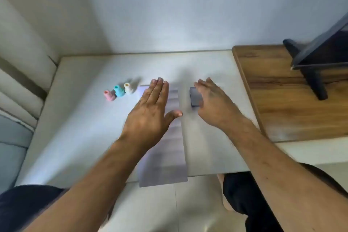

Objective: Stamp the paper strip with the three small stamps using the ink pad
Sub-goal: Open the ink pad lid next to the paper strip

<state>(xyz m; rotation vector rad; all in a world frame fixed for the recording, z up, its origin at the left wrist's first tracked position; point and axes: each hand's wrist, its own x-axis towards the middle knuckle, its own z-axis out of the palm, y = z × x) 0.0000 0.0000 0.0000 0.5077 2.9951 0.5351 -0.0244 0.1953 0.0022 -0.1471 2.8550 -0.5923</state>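
A long pale paper strip (169,158) runs down the middle of the white table (79,128) and hangs over its near edge. My left hand (148,113) lies flat over the strip's far part, fingers together and empty. My right hand (214,103) hovers with fingers spread over a dark closed ink pad (194,97), hiding its right side; whether it touches the pad is unclear. Three small stamps stand in a row left of the strip: pink (109,95), blue (119,91) and cream (128,88).
A wooden surface (282,103) adjoins the table on the right and carries a dark screen on a stand (320,58). A wall rises behind the table. Pale cushions (20,84) lie at the left. My legs and the floor show below the table edge.
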